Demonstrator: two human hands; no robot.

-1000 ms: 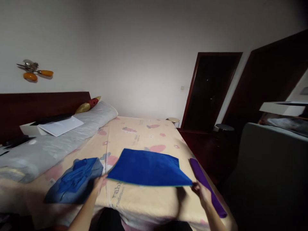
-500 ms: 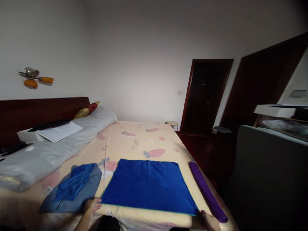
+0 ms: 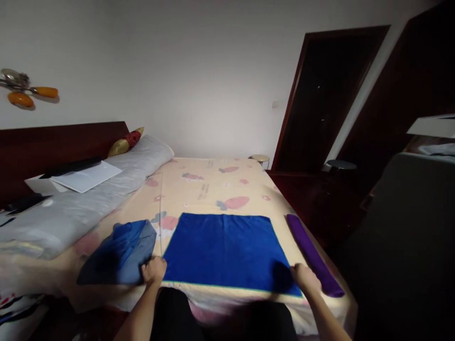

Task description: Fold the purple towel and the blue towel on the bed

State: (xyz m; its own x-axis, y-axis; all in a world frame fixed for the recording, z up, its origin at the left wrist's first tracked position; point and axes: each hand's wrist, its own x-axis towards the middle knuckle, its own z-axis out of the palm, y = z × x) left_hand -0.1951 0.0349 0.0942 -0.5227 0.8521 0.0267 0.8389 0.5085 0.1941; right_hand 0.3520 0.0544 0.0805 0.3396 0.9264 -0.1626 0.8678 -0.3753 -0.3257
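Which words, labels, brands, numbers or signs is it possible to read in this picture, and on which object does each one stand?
No text can be read with certainty.
Bed sheet: grey print near the carrot pictures, too blurred to read.
White papers on the grey bolster: no legible writing.
Blue towel, purple roll, blue and grey clothes: no label visible.

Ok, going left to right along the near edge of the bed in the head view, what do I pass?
Crumpled blue-grey cloth → left hand → flat blue towel → right hand → rolled purple towel, all on the patterned bed sheet.
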